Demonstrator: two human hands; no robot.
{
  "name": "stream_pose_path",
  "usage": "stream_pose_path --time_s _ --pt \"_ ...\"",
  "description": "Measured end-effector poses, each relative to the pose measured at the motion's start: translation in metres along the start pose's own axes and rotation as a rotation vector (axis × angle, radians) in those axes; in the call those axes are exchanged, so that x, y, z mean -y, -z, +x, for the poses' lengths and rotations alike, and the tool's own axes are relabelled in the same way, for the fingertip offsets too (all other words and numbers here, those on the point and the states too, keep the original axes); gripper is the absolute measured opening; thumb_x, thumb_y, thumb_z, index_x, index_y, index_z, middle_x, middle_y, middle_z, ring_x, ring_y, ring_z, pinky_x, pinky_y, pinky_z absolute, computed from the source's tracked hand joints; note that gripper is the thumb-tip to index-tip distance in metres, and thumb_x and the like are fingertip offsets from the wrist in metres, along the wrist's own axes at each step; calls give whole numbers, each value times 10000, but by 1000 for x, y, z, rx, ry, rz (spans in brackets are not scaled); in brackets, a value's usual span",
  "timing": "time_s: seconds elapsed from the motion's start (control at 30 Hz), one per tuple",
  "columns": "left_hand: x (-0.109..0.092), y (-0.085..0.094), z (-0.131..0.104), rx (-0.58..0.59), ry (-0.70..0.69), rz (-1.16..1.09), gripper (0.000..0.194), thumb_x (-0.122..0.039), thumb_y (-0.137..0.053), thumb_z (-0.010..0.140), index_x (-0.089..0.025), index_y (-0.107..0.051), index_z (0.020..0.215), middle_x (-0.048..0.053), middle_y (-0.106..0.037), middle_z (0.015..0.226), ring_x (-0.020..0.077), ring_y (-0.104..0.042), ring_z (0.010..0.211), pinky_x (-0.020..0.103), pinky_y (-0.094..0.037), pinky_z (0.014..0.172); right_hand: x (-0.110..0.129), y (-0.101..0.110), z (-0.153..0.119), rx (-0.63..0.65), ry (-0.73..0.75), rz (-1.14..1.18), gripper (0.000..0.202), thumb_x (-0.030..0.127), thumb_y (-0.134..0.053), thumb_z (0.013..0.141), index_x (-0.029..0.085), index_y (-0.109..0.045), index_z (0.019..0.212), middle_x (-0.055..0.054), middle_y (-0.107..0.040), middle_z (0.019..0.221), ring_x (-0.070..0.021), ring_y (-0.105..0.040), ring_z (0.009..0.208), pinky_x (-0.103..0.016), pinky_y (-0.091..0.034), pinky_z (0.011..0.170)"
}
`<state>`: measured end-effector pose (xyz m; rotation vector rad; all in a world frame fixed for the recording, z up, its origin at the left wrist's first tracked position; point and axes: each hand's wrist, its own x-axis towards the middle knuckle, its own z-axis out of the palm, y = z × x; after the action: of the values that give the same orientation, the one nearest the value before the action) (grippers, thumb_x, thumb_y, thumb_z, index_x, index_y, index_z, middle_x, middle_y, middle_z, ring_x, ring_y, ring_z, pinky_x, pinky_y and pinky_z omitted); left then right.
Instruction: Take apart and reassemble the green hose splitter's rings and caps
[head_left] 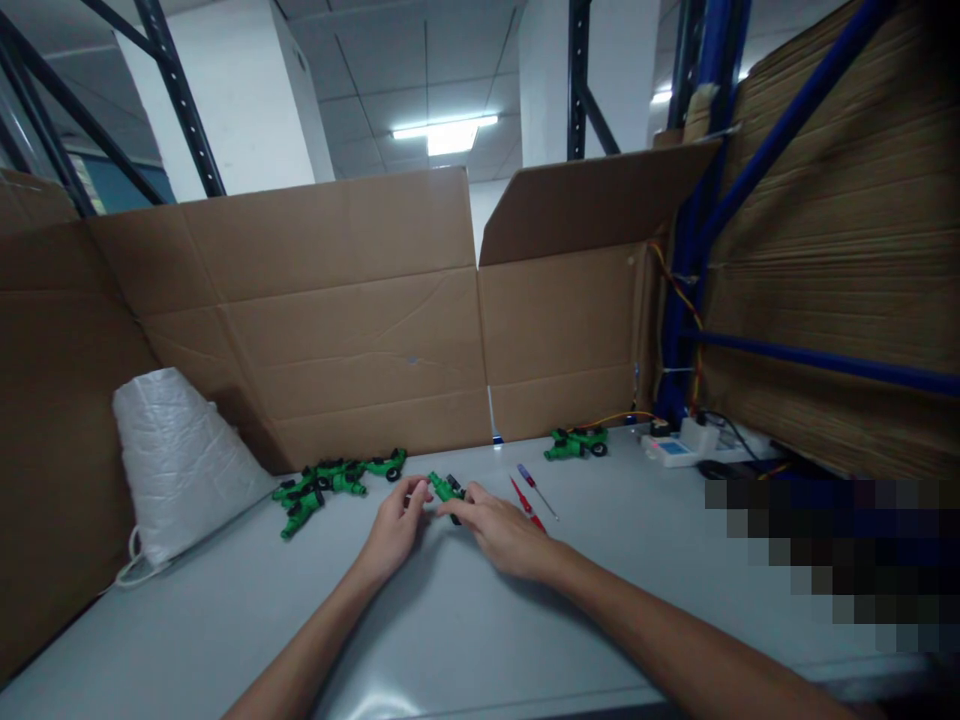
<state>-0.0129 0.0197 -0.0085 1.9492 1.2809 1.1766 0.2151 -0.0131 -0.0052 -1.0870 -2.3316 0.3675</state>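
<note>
Between my hands, a small green toy part with black pieces (444, 488) is held just above the grey table (405, 640). My right hand (499, 525) grips its right side between thumb and fingers. At the part's left end is my left hand (397, 525), its thumb and fingertips pressed together; whether they pinch the part is too small to tell. A red screwdriver-like tool (527, 503) and a blue-handled screwdriver (537, 490) lie on the table just beyond my right hand.
Several green toy parts (330, 482) lie in a group at the left, and more (576, 443) at the back right. A white bag (187, 460) stands at far left. A power strip (675, 447) sits by the blue post (682, 300). Cardboard walls (360, 320) enclose the table.
</note>
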Motion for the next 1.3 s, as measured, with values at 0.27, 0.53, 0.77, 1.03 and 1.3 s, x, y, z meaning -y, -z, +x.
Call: stream_pose_path --time_s 0.27,0.53,0.77,1.03,1.3 --pt "1 -2 2 49 2 -109 510 -655 -523 988 -160 -642 951 12 -641 785 175 -603 725 288 -489 720 7 3 -1 57 49 12 428 196 -433 1062 372 -565 1429 -67 -597 1143 -228 -629 928 -317 -449 839" --pt "3 -2 3 86 10 -126 502 -646 -585 956 -154 -660 892 -6 -603 714 154 -535 659 250 -408 618 6 3 -2 59 98 85 361 186 -461 1059 331 -496 1388 -59 -621 1214 -240 -628 1095 -326 -451 956" --pt "2 -3 2 81 14 -149 493 -638 -640 924 -151 -706 960 29 -680 815 179 -606 750 254 -464 675 9 3 -3 -6 11 120 257 268 -568 1017 255 -466 1253 -63 -685 1150 -238 -664 965 -296 -420 811" --pt "3 0 4 35 97 -248 550 -695 -662 880 -159 -650 1002 -22 -623 697 128 -553 553 224 -412 522 5 -2 4 -99 -112 141 150 363 -605 1010 243 -549 1081 -29 -708 961 -207 -648 843 -272 -363 721" --pt "-6 6 6 -4 -40 -236 436 -588 -650 943 -160 -669 1017 18 -660 838 145 -613 670 255 -508 649 -11 -11 13 -233 -147 248 156 360 -538 1046 233 -607 989 -12 -722 917 -184 -661 834 -262 -406 734"
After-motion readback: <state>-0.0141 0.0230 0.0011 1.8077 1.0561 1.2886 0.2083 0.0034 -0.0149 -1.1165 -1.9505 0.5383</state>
